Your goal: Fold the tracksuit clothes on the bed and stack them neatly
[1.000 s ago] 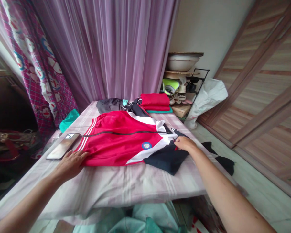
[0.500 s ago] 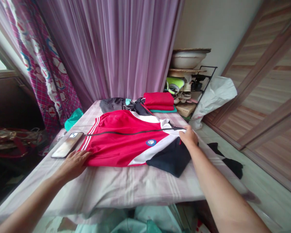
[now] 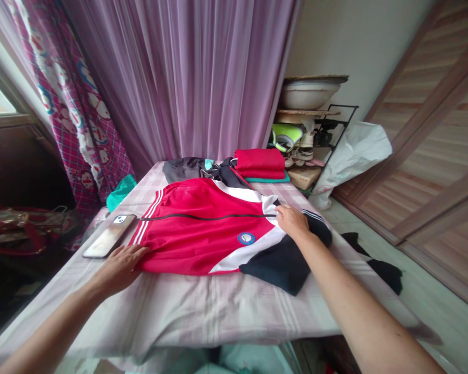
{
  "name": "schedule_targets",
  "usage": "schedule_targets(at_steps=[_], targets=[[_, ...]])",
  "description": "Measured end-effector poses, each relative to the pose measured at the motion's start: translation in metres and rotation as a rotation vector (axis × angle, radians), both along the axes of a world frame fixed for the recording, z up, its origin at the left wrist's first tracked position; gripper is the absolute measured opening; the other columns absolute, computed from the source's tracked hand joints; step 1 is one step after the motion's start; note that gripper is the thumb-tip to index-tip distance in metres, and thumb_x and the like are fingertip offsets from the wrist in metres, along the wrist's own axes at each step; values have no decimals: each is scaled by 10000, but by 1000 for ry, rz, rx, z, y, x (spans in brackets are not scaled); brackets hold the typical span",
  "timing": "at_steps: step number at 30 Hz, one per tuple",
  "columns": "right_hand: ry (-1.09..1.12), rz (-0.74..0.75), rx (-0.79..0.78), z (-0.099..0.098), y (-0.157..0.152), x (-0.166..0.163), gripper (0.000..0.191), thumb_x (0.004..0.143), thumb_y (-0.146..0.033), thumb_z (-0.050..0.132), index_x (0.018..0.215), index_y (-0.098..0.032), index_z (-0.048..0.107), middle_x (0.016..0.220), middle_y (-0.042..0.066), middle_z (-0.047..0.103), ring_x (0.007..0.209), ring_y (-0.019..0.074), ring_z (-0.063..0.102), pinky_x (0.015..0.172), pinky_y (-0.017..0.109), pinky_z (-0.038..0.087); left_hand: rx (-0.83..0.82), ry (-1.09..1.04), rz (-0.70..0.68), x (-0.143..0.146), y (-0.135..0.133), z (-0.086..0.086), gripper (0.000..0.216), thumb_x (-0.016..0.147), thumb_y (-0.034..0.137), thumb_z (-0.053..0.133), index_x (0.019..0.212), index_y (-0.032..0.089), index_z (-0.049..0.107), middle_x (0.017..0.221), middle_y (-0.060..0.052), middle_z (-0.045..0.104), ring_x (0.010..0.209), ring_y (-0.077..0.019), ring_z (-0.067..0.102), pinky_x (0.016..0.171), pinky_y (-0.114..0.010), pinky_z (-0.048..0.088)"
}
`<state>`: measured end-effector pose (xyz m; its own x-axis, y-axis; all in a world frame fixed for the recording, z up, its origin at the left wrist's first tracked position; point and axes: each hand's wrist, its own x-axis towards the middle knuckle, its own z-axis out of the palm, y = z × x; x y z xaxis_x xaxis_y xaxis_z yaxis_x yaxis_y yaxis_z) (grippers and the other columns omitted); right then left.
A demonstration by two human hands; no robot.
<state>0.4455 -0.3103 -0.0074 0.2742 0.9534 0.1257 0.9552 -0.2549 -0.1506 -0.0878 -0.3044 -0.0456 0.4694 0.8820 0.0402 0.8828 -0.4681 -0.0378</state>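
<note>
Lying just beyond the left hand [image 3: 120, 267], a phone [image 3: 109, 237] rests at the left of the cloth-covered counter [image 3: 222, 319], close beside the striped hem [image 3: 150, 214] of a red jacket [image 3: 195, 236]; no maker's mark can be read on its back. The left fingers are spread flat, palm down, over the hem's near corner — whether they press or merely rest, I cannot tell. From there the jacket stretches rightward across the counter, its long axis following the dark zip [image 3: 203, 217], hem at left and collar [image 3: 268, 202] at right, most of the body ahead of the fingers. On the chest sits a round, blue-ringed badge [image 3: 245, 238] with a pale centre, any lettering too small to make out. The right hand [image 3: 294, 222] holds its fingers narrow at the collar, seemingly pinching cloth near the zip's top — each hand about equally near, one at either end. Rightmost lies a dark sleeve [image 3: 320, 227] with white stripes.
</note>
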Motion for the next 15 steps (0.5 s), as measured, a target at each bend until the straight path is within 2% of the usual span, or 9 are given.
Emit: schedule_targets(at_steps=[2,4,7,10,13,15], targets=[[27,68,-73,-10,8,-3,346,917,-265,450,1141,-261,713,1239,88,676,1092,251,641,866,332,483,-22,-11,-15,1,0,4,505,795,243,448,1269,270,619,1351,-92,648,1226,-258,614,1057,-460,444],[62,71,-126,-16,13,-1,332,905,-296,473,1110,-259,732,1187,86,708,1062,253,659,848,329,494,-38,-36,-32,0,0,7,490,796,245,455,1260,254,610,1319,-98,667,1213,-257,622,1046,-445,454],[208,84,-95,-14,9,8,343,884,-350,501,1110,-256,742,1125,72,744,1022,248,683,841,320,512,-31,-108,-51,-5,0,5,479,795,261,476,1263,234,577,1290,-109,680,1197,-264,631,1038,-456,459],[413,231,-69,0,-15,20,385,859,-472,521,1038,-237,766,1081,65,759,1039,257,678,907,330,508,7,-199,-83,-10,-2,-2,452,794,283,506,1239,225,554,1274,-112,686,1170,-262,644,1041,-474,451],[493,412,-268,14,-50,31,484,784,-577,565,1056,-231,768,1113,67,750,1075,286,664,971,369,495,104,-251,-122,-9,-8,-2,395,809,271,514,1198,231,571,1253,-111,694,1167,-257,640,1068,-495,420],[433,484,-391,17,-70,36,542,703,-541,652,1141,-236,743,1221,79,712,1156,310,627,1017,395,470,195,-258,-145,-5,-14,2,324,840,277,509,1142,239,617,1283,-116,675,1206,-267,612,1081,-505,402]])
